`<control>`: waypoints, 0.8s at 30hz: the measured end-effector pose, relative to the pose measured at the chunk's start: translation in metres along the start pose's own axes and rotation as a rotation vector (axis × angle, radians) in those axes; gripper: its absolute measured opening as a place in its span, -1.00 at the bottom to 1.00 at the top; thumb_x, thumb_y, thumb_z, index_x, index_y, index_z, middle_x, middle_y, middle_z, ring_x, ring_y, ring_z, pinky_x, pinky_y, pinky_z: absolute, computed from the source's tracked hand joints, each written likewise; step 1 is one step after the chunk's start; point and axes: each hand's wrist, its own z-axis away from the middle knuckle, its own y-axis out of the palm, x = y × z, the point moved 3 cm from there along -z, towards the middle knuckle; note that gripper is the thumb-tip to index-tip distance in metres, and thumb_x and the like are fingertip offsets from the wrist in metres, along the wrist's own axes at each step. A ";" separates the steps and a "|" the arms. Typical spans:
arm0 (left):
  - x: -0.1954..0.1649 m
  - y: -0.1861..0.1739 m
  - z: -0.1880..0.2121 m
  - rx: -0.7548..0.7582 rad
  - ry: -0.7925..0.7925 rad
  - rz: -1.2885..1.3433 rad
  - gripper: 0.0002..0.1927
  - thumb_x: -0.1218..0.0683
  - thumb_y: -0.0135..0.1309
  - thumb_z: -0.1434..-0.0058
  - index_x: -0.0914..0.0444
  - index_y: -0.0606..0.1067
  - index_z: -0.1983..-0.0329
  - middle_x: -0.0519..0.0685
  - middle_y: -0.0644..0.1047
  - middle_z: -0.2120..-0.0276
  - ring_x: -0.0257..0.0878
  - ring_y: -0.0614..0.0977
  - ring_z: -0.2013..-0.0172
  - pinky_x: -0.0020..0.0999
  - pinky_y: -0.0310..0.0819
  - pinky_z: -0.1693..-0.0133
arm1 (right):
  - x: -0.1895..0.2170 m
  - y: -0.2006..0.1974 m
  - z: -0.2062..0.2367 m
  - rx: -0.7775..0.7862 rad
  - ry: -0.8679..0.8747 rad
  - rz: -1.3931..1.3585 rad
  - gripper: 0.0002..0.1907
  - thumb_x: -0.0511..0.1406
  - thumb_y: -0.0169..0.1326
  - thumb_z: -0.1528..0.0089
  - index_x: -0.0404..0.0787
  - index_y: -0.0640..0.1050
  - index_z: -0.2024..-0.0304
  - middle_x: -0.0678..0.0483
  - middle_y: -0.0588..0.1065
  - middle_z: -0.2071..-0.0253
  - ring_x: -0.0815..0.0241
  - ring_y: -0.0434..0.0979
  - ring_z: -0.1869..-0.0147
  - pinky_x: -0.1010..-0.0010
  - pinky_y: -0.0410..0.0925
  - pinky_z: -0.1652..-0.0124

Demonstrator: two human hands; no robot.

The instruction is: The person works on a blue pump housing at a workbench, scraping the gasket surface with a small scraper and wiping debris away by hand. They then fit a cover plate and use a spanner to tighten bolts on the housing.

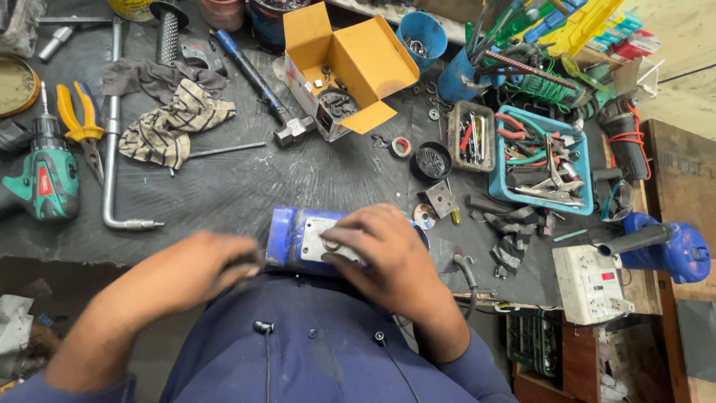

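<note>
I see right hand [388, 250] flat on blue power tool [298, 237], fingers spread over its grey plate [317, 240], pressing, not clasped around it. Left hand [198, 270] at tool's left end, blurred, fingers curled; whether it pinches anything, can't tell. Tool sits at near edge of workbench [246, 186], against my blue shirt. Orange box [350, 67] beyond tool, hammer [265, 86] beside box. Green drill [41, 175] far left of tool; white power strip [589, 283] right of tool.
</note>
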 end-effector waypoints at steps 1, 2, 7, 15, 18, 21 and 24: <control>0.004 0.004 0.008 0.140 -0.074 -0.017 -0.73 -0.02 0.18 -0.16 0.14 0.58 0.10 0.04 0.68 0.23 0.04 0.69 0.21 -0.11 0.53 0.16 | 0.003 0.004 0.000 0.054 -0.046 0.048 -0.68 -0.33 0.31 -0.12 -0.15 0.59 0.06 0.05 0.53 0.09 -0.01 0.52 -0.10 0.15 0.33 -0.12; 0.007 0.007 0.013 0.180 -0.128 -0.054 -0.74 -0.01 0.15 -0.17 0.13 0.57 0.09 0.03 0.68 0.25 0.04 0.69 0.19 -0.11 0.54 0.14 | 0.006 0.008 -0.001 0.108 -0.094 0.095 -0.68 -0.32 0.28 -0.12 -0.13 0.59 0.07 0.04 0.52 0.06 -0.02 0.50 -0.15 0.10 0.31 -0.19; 0.031 0.016 0.022 0.252 -0.317 -0.184 -0.74 -0.04 0.10 -0.22 0.10 0.55 0.07 0.05 0.67 0.26 0.08 0.67 0.17 -0.05 0.52 0.11 | 0.013 0.025 -0.005 0.278 -0.182 0.155 -0.69 -0.29 0.18 -0.17 -0.07 0.60 0.01 0.05 0.48 -0.09 0.01 0.41 -0.34 -0.02 0.18 -0.38; 0.086 0.017 0.039 0.107 -0.487 -0.385 -0.71 -0.14 0.25 -0.11 0.05 0.58 0.17 -0.01 0.66 0.29 0.05 0.67 0.17 -0.03 0.56 0.14 | 0.010 0.034 -0.011 0.368 -0.080 0.193 -0.56 -0.24 0.23 -0.05 -0.05 0.58 0.00 -0.06 0.40 -0.25 -0.11 0.24 -0.46 -0.13 0.02 -0.36; 0.070 0.034 0.033 -0.376 -0.168 -0.321 -0.74 -0.09 0.28 -0.07 0.10 0.56 0.26 -0.05 0.61 0.32 0.01 0.65 0.20 -0.08 0.51 0.17 | 0.011 0.038 -0.014 0.382 -0.065 0.236 -0.55 -0.24 0.24 -0.07 -0.07 0.56 -0.03 -0.03 0.40 -0.25 -0.09 0.24 -0.48 -0.12 0.01 -0.39; 0.056 0.036 0.031 -0.639 0.151 -0.456 -0.80 -0.04 0.30 0.00 0.06 0.58 0.34 -0.13 0.60 0.25 -0.15 0.61 0.16 -0.04 0.26 -0.05 | 0.012 0.039 -0.015 0.377 -0.016 0.176 -0.54 -0.23 0.25 -0.09 -0.09 0.55 -0.06 -0.01 0.40 -0.24 -0.08 0.25 -0.48 -0.11 0.03 -0.39; 0.054 0.030 0.028 -0.709 0.215 -0.425 -0.71 -0.11 0.28 0.06 0.00 0.60 0.26 -0.14 0.55 0.18 -0.17 0.52 0.04 -0.02 0.05 -0.15 | 0.012 0.038 -0.015 0.342 -0.001 0.114 -0.56 -0.21 0.26 -0.13 -0.11 0.55 -0.06 -0.02 0.42 -0.22 -0.09 0.29 -0.46 -0.11 0.08 -0.38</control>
